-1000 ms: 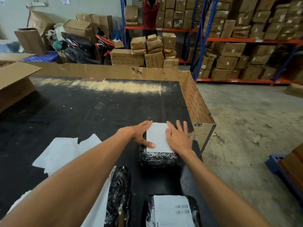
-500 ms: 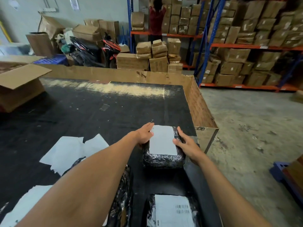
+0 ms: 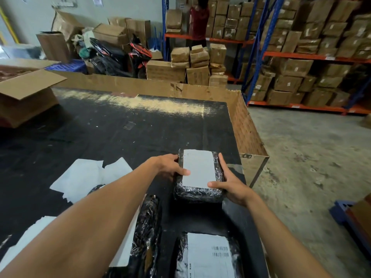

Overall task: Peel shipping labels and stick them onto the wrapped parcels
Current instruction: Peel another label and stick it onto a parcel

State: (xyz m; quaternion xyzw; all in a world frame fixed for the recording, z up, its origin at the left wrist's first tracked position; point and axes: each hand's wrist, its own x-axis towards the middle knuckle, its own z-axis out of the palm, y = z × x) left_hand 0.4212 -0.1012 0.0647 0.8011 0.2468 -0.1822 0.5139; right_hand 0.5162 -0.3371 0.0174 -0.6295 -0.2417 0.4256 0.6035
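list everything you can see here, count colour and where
wrapped parcels: three, black shiny film; one held mid-table, two at the near edge
shipping labels: two stuck on, white; one on the held parcel, one with barcodes on the nearest parcel
backing sheets: several, white, loose on the table to the left
table: one, black top with cardboard walls
open carton: one, brown, far left
cardboard boxes: many, brown, on blue and orange racks and the floor
person in a red top: one, at the far racks
hands: left hand and right hand, gripping the held parcel's sides
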